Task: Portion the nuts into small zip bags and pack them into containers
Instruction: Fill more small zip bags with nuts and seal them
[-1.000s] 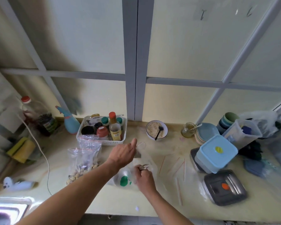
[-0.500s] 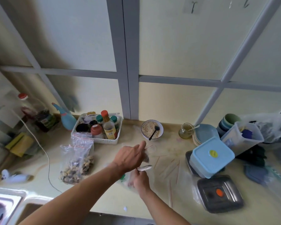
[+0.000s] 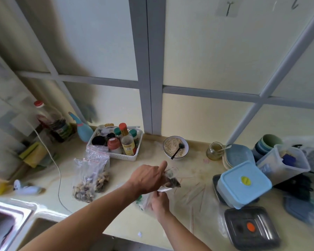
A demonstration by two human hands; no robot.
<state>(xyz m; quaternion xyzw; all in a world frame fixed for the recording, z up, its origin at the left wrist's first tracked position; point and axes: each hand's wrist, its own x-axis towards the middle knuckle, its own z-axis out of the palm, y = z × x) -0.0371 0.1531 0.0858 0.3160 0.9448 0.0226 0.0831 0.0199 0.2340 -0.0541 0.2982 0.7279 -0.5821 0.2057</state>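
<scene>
My left hand [image 3: 147,178] grips a small clear zip bag [image 3: 171,181] with dark nuts inside, held just above the counter. Below it my right hand [image 3: 159,202] pinches the bag's lower edge, over a larger clear bag with green print [image 3: 140,201] lying on the counter. To the left stand two big zip bags of nuts [image 3: 91,178] with red seal lines. A light blue lidded container [image 3: 243,184] sits at the right on a metal tray, and a metal lid with an orange spot [image 3: 250,227] lies in front of it.
A white basket of bottles [image 3: 116,142] stands at the back, with a bowl of grain and a spoon [image 3: 175,147] and a glass jar [image 3: 214,151] beside it. Several empty zip bags [image 3: 194,194] lie between hands and containers. A sink [image 3: 5,225] is at the lower left.
The small bag now shows dark nuts inside and has risen slightly in my left hand. My right hand has shifted to its lower edge. The view has swung a little left.
</scene>
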